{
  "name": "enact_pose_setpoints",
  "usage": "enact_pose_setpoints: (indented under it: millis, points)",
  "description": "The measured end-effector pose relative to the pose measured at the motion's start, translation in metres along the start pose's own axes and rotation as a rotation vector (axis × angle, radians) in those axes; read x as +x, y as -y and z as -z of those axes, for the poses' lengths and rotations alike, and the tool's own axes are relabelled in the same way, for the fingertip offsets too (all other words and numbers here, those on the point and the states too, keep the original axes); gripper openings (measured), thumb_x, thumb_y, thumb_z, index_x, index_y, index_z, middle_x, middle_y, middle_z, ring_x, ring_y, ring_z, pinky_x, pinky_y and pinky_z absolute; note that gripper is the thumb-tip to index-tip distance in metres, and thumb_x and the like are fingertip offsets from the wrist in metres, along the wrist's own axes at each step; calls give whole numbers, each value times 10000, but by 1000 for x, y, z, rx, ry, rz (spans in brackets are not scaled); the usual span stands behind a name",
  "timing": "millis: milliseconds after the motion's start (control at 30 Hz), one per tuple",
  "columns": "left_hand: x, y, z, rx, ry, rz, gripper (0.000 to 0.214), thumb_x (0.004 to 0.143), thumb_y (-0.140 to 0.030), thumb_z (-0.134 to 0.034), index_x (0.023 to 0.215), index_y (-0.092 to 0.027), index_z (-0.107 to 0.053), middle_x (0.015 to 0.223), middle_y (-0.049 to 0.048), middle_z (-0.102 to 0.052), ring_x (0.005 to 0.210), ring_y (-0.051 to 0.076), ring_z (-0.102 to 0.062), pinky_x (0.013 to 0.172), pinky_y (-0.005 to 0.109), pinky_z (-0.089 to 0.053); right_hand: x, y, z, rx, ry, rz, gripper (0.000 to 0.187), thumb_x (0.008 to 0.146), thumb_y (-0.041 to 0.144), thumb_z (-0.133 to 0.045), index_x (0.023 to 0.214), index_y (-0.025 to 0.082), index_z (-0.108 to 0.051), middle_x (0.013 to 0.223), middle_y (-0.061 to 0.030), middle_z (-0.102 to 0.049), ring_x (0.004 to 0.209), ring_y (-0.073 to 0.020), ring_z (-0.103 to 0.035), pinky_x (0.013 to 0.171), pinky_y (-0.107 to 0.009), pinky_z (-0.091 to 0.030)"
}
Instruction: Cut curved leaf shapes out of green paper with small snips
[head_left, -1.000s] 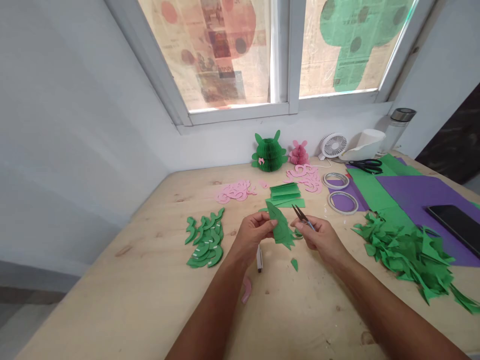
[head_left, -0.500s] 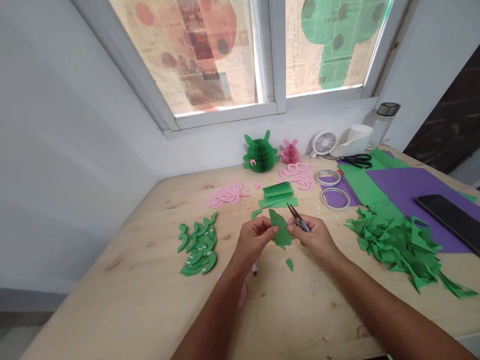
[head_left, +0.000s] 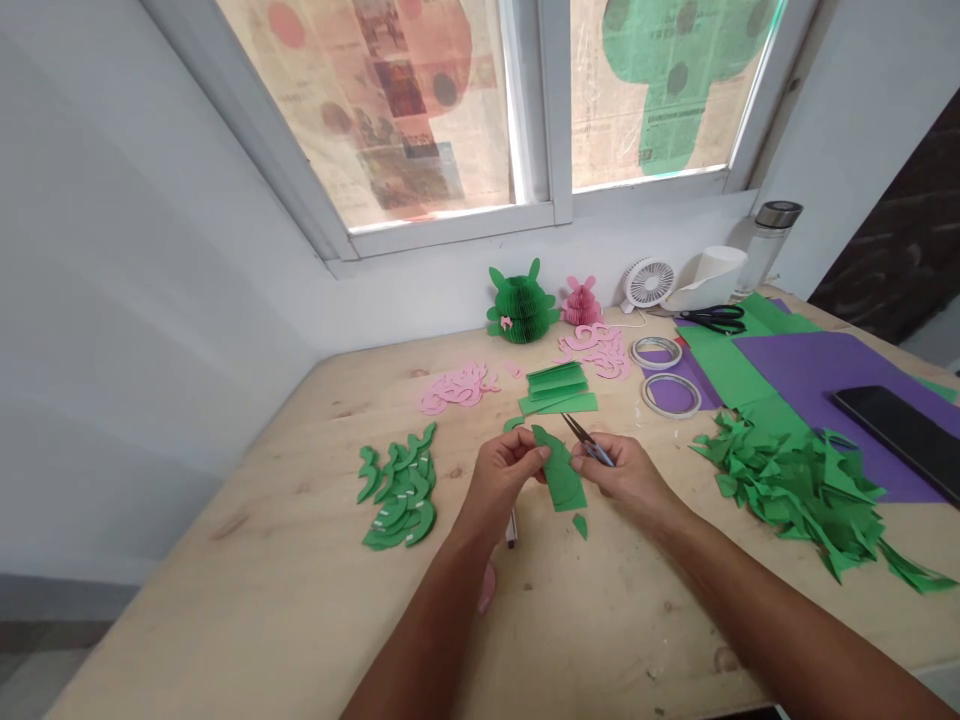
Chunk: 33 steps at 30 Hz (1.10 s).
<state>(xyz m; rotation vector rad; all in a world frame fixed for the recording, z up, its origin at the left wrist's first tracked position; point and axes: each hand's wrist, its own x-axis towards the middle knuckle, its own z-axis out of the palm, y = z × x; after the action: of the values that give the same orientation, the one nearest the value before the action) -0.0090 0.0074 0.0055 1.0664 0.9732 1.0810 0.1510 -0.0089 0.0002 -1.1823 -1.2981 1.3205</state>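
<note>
Between thumb and fingers, my left hand (head_left: pixel 510 468) pinches a green paper piece (head_left: pixel 564 482) by its left side; a drawn curved line shows on it. My right hand (head_left: pixel 626 475) is closed around small scissors (head_left: pixel 586 440) with bluish handles, their blades pointing up and left. Its fingertips are at the paper's right edge. Just under the paper lies a small green scrap (head_left: pixel 580 526). A pen-like item (head_left: pixel 511 528) is partly hidden by my left wrist. Folded green paper strips (head_left: pixel 556 382) lie beyond my hands.
Cut green curved pieces (head_left: pixel 401 495) lie left, a heap of green scraps (head_left: pixel 799 490) right. Pink cutouts (head_left: pixel 456 388), tape rolls (head_left: pixel 671 395), black-handled scissors (head_left: pixel 716 318), a phone (head_left: pixel 900 435) and purple paper (head_left: pixel 817 370) surround them. Green (head_left: pixel 523 310) and pink (head_left: pixel 581 302) paper figures stand by the wall.
The green paper has turned between my hands, showing more of its broad face and the drawn line. The scissors have shifted slightly left. Both hands keep their hold.
</note>
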Motion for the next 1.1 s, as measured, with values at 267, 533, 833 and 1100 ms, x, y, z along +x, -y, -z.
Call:
enact_pose_setpoints:
  millis: [267, 533, 833, 1100]
  points:
    - [-1, -4, 0, -139, -39, 36, 196, 613, -242, -710, 594, -151, -537, 567, -25, -563, 490, 80, -480, 517, 223, -409, -2, -1, 1, 65, 20, -25, 380, 803, 505, -483, 751, 148, -605, 447, 76, -303, 413, -82, -259, 416, -225, -201]
    - [3, 4, 5, -248, -58, 74, 232, 615, -265, -737, 642, -149, -537, 550, -37, -539, 482, 77, -485, 498, 214, -389, 0, -9, 1, 18, 44, -19, 410, 829, 518, -452, 748, 142, -597, 426, 76, -296, 410, -84, -251, 414, -231, -181]
    - [6, 6, 9, -369, -104, 3, 197, 644, -235, -720, 653, -148, -543, 578, -22, -560, 507, 82, -512, 513, 211, -412, -3, -2, -5, -47, 95, -40, 433, 771, 541, -505, 553, 172, -445, 526, 55, -274, 481, -80, -233, 445, -230, -169]
    - [7, 5, 9, -393, -157, -46, 193, 642, -224, -715, 643, -151, -536, 584, -19, -574, 507, 77, -513, 494, 196, -386, -2, -8, -4, 69, -13, -41, 402, 791, 525, -510, 606, 168, -522, 439, 72, -288, 421, -78, -224, 421, -236, -162]
